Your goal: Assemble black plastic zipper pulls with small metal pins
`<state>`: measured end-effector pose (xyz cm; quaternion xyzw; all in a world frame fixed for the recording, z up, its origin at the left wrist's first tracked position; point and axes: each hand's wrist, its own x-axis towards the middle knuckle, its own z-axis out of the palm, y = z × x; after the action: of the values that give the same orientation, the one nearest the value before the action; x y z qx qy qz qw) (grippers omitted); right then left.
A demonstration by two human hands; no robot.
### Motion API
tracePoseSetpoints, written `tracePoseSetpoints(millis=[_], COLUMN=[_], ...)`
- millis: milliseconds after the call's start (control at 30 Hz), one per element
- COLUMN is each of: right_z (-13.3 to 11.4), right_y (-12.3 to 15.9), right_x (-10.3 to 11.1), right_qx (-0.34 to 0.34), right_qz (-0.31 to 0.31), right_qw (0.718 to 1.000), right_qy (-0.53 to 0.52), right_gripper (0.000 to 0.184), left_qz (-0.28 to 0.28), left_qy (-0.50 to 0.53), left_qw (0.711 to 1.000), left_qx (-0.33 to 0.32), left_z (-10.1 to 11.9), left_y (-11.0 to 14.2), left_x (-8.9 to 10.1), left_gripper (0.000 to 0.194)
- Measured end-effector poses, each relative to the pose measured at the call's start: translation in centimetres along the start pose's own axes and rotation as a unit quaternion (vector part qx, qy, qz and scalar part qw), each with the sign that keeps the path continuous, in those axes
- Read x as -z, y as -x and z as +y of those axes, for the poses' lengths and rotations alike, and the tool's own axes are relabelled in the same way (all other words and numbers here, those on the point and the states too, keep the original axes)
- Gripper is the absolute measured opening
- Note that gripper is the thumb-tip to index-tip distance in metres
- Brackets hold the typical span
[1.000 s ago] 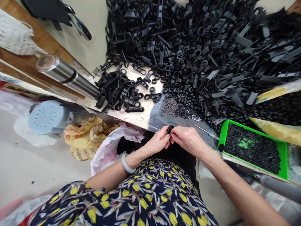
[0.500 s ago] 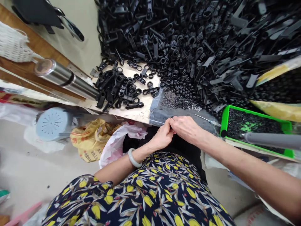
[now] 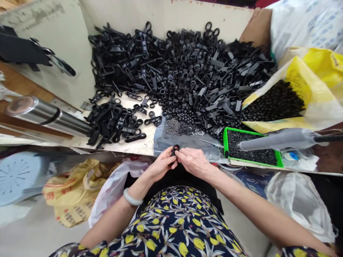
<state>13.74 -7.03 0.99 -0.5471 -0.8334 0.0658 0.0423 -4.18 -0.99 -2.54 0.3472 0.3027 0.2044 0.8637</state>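
The left hand pinches a black part near the front edge of the tabletop; the right hand pinches its side. The step seems fine fingerwork on this part; next move calls for steady hold, gentle pressure.

Left hand pinched, right hand close beside, forearms slanting inward.
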Motion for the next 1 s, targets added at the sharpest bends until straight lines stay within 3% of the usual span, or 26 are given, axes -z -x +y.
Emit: tracePoseSetpoints(millis=[100, 400, 733, 800, 867, 1000], right_z=[0.4, 0.6, 3.2, 4.0, 5.1, 7.1], right_y=[1.0, 0.8, 1.6, 2.6, 4.0, 6.4], right_x=[-0.7, -0.9, -0.7, 0.0, 0.8, 1.6], right_qx=[0.005, -0.006, -0.083, -0.111, -0.156, -0.222], right_qz=[0.042, -0.002, 0.076, 0.110, 0.135, 0.075], right_qw=[0.999, 0.999, 0.951, 0.956, 0.970, 0.965], right_qy=[-0.022, -0.048, -0.290, -0.248, -0.132, 0.119], right_gripper=[0.028, 0.033, 0.034, 0.034, 0.033, 0.028], left_qz=[0.004, 0.042, 0.055, 0.058, 0.061, 0.068], left_qy=[0.007, -0.022, -0.018, -0.022, -0.030, -0.049], left_qw=[1.000, 0.999, 0.998, 0.998, 0.998, 0.996], left_qx=[0.016, 0.007, -0.007, -0.003, 0.001, -0.001], left_z=[0.2, 0.5, 0.1, 0.1, 0.2, 0.3], left_y=[0.0, -0.5, -1.0, -0.9, -0.7, -0.5], left_x=[0.1, -0.7, -1.0, -0.9, -1.0, -1.1], left_gripper=[0.046, 0.044, 0.036, 0.037, 0.037, 0.037])
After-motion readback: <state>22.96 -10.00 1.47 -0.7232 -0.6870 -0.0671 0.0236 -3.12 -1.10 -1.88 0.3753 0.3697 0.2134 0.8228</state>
